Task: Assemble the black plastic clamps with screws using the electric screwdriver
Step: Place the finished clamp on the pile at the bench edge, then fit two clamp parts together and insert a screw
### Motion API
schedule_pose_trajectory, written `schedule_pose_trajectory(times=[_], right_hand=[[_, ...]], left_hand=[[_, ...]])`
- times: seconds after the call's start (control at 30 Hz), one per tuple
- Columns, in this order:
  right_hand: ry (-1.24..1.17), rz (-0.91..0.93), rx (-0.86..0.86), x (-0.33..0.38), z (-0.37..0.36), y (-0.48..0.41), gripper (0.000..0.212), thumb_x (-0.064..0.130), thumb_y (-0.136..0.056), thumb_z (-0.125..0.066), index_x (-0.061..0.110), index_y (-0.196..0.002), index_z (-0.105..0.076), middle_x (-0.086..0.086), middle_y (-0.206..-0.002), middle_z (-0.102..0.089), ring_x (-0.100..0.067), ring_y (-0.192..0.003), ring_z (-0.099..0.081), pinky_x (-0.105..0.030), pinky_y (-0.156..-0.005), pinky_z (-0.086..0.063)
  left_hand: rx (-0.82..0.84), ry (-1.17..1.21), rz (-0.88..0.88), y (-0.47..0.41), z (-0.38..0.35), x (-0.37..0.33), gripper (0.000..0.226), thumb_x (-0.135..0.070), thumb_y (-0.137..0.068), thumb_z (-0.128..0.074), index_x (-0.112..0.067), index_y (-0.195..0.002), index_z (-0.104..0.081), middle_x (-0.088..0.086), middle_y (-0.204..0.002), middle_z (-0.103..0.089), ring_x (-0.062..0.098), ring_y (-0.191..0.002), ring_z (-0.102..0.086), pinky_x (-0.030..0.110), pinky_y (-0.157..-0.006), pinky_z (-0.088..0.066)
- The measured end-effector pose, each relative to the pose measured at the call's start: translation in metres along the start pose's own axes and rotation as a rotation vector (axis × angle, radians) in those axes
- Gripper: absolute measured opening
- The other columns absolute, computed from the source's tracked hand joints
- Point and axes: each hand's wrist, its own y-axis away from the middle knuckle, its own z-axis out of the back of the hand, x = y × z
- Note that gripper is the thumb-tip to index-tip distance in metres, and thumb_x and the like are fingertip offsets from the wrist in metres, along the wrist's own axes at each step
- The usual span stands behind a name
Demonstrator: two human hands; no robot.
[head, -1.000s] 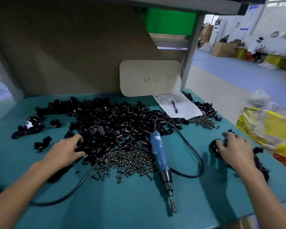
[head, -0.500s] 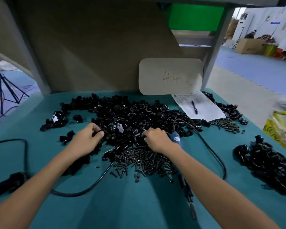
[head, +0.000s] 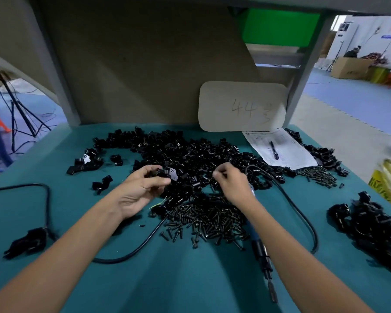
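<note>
The left hand (head: 142,188) is turned palm-up at the near edge of the heap of loose clamp parts (head: 201,152). Its thumb and fingers are curled round one black clamp piece (head: 170,173), a hold that suits turning the piece to face the screw hole. The right hand (head: 233,182) reaches into the same heap with its fingers bent; from here it cannot be told whether they pinch a part. The screws (head: 208,220) lie in a heap just below both hands, within short reach. The electric screwdriver (head: 257,240) lies unheld on the table, partly under the right forearm, ready for pickup. A second heap of clamps (head: 370,224) lies well apart at far right, clear of the loose stock.

The table (head: 190,285) has a teal cover. A card marked 44 (head: 242,107) leans on the back panel, above a sheet of paper (head: 298,154) with a pen on it. Beyond lies a workshop floor with a cardboard box (head: 348,67).
</note>
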Motion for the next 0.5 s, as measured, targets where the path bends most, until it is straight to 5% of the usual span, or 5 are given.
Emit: schedule_pose_trajectory(times=[0.13,0.27,0.37,0.5], right_hand=[[-0.945,-0.332,0.038,0.016,0.015,0.026,0.019,0.027,-0.107,-0.054,0.014,-0.116,-0.064,-0.004,-0.106,-0.053,-0.017,-0.082,-0.058,-0.025,-0.058,-0.052],[-1.018,-0.346,0.147,0.014,0.011,0.054,0.027,0.012,-0.102,-0.062,0.016,-0.128,-0.058,-0.006,-0.094,-0.056,-0.012,-0.070,-0.052,-0.023,-0.054,-0.044],[-1.046,-0.325,0.151,0.017,0.008,0.072,0.028,0.010,-0.103,-0.059,0.016,-0.127,-0.045,-0.009,-0.104,-0.071,-0.012,-0.069,-0.056,-0.024,-0.052,-0.042],[-1.008,-0.228,0.195,0.014,0.001,0.090,0.018,0.013,-0.105,-0.056,0.011,-0.121,-0.063,-0.008,-0.111,-0.071,-0.011,-0.082,-0.066,-0.025,-0.061,-0.051]], left_hand=[[0.018,-0.270,-0.048,0.006,-0.006,0.002,0.030,-0.004,-0.085,-0.075,-0.019,-0.110,-0.068,0.007,-0.096,-0.058,0.015,-0.075,-0.053,0.026,-0.063,-0.052],[0.138,-0.336,-0.069,0.011,-0.015,0.004,0.023,-0.010,-0.089,-0.072,-0.024,-0.107,-0.075,0.009,-0.106,-0.054,0.019,-0.086,-0.056,0.033,-0.081,-0.060],[0.152,-0.390,-0.112,0.014,-0.022,0.005,0.033,0.001,-0.083,-0.077,-0.024,-0.105,-0.076,0.010,-0.110,-0.066,0.018,-0.084,-0.069,0.030,-0.081,-0.060],[0.080,-0.566,-0.192,0.016,-0.027,0.008,0.041,-0.002,-0.074,-0.086,-0.030,-0.102,-0.076,0.000,-0.113,-0.073,0.020,-0.099,-0.071,0.035,-0.093,-0.054]])
